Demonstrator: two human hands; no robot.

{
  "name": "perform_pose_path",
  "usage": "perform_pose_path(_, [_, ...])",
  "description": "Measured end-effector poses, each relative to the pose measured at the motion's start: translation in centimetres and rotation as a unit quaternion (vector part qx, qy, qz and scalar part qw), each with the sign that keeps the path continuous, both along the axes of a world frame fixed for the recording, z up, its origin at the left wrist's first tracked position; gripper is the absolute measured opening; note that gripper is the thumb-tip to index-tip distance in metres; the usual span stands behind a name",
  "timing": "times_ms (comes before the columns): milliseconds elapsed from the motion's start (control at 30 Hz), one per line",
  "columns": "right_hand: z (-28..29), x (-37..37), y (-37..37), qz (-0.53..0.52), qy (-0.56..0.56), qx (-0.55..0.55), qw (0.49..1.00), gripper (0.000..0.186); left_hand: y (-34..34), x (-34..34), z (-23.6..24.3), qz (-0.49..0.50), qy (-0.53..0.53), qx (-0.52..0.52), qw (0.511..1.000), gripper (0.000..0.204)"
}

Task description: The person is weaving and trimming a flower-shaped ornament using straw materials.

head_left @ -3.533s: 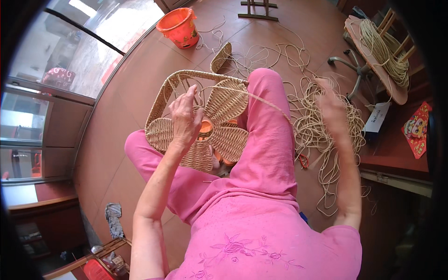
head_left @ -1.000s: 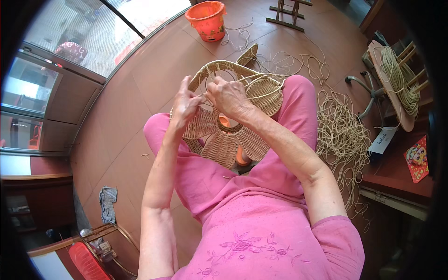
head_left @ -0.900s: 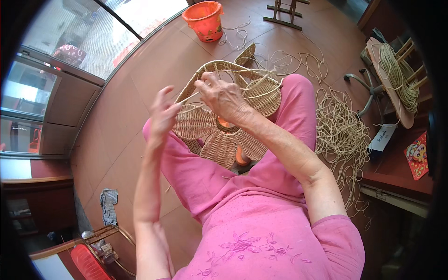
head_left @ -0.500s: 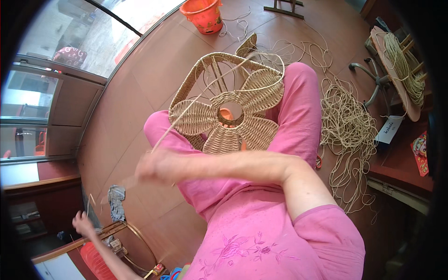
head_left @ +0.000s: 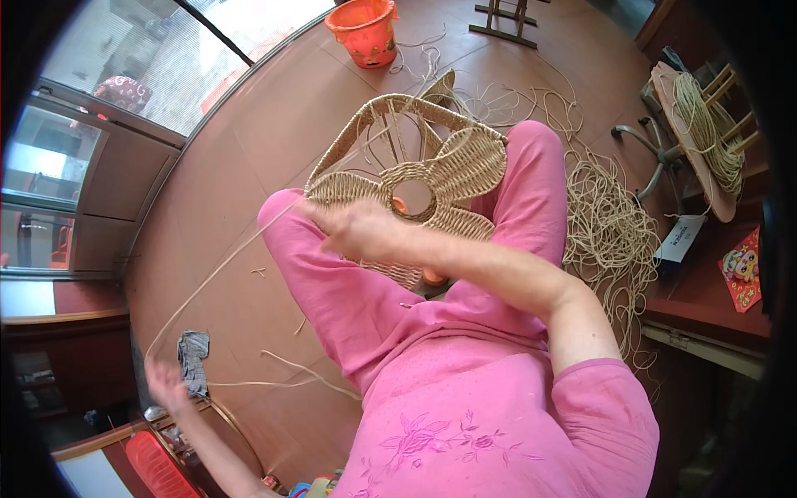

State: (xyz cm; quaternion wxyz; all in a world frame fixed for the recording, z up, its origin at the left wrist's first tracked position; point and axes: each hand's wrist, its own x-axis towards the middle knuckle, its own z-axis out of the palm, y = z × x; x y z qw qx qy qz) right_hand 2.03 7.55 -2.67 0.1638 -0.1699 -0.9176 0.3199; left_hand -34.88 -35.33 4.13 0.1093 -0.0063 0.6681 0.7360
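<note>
On my lap rests a woven seat-like piece [head_left: 461, 170], with petal-shaped panels around a round hole and a braided outer rim. A thin straw-coloured cord [head_left: 217, 270] runs from the rim past my right hand and curves down to my left hand. My right hand [head_left: 353, 231], blurred, is over the near left petal, its fingers closed at the cord. Out to the lower left, my left hand [head_left: 168, 388] has the cord at its fingers. A loose length of cord trails from there across the floor towards my shirt.
A large heap of loose cord [head_left: 610, 224] lies right of my knee. An orange bucket [head_left: 365, 35] stands at the far side. On the right are a board wound with cord [head_left: 693, 141] and a chair base [head_left: 662, 158]. A grey cloth [head_left: 193, 361] lies near my left hand.
My right hand has moved up and right, from beside my thigh to the woven piece. The left hand has shifted slightly right and up. The cord now arcs between both hands.
</note>
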Motion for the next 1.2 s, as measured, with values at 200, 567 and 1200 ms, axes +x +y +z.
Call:
perform_pose_path(200, [-6.3,-4.4,-3.2,0.083,0.238,0.151,0.956,0.022,-13.6,-2.2,-1.7,0.204,0.150,-0.582,0.773,0.048])
perform_pose_path(567, [-3.3,4.3,-7.7,0.283,0.121,0.032,0.951,0.015,31.4,23.6,-6.9,-0.271,0.605,-0.379,0.646,0.047])
perform_pose_path(1200, [-4.2,12.5,9.7,-0.165,0.065,0.277,0.944,0.027,17.9,13.3,-4.7,-0.202,0.353,-0.430,0.806,0.020])
